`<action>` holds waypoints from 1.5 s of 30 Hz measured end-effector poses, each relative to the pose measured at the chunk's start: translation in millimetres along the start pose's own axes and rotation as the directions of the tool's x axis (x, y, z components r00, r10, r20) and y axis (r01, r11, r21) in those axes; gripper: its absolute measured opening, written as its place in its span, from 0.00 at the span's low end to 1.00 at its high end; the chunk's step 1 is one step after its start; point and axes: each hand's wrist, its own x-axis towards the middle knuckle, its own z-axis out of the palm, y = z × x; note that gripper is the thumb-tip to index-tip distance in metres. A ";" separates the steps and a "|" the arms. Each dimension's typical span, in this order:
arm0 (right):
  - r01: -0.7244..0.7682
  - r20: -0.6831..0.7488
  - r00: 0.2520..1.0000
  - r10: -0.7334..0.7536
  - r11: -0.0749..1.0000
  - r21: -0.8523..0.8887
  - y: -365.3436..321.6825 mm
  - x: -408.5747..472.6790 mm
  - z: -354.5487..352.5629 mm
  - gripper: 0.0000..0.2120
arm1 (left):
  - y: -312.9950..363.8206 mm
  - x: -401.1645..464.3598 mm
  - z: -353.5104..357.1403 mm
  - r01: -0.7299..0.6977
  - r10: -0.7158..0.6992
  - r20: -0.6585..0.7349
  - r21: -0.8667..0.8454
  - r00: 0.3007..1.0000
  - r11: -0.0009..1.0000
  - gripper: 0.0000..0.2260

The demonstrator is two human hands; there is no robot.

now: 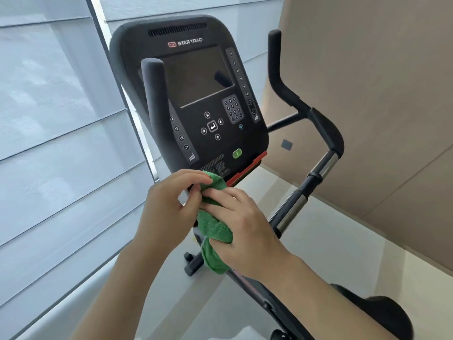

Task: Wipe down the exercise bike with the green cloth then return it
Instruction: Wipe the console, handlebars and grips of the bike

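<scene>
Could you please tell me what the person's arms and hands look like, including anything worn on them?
Both forearms are bare, with no sleeves in view. The left hand and right hand wear no gloves, and no rings, watch or bracelet show on either.

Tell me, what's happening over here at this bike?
A person stands over an exercise bike, holding a green cloth in both hands just below its console. The right hand grips the bunched cloth while the left hand pinches its upper edge. The cloth sits at the console's lower edge.
</scene>
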 end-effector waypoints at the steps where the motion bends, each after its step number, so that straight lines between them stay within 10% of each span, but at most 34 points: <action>1: 0.026 -0.001 1.000 -0.026 1.000 0.010 4.7 -4.6 -1.5 0.24 | 4.7 -1.9 6.3 -0.003 0.003 0.006 0.010 1.000 1.000 0.14; 17: 0.286 0.039 0.956 -0.290 0.954 0.089 120.7 -61.0 -38.8 0.22 | 32.9 -24.9 74.9 0.007 -0.022 0.038 0.356 0.999 0.934 0.13; 29: 0.062 0.028 0.997 -0.066 0.990 0.129 93.4 -56.2 -19.0 0.25 | 22.6 -44.9 103.1 0.078 0.030 -0.342 0.297 0.939 0.952 0.16; 34: -0.032 0.140 0.989 0.034 0.999 -0.016 81.8 -21.5 -19.8 0.08 | 22.2 -48.3 108.3 0.085 0.011 -0.380 0.234 0.925 0.968 0.19; 45: 0.256 0.027 0.965 -0.262 0.956 0.141 131.7 -76.4 -32.3 0.27 | 29.5 -43.6 109.0 0.059 0.108 -0.308 0.486 0.945 0.872 0.12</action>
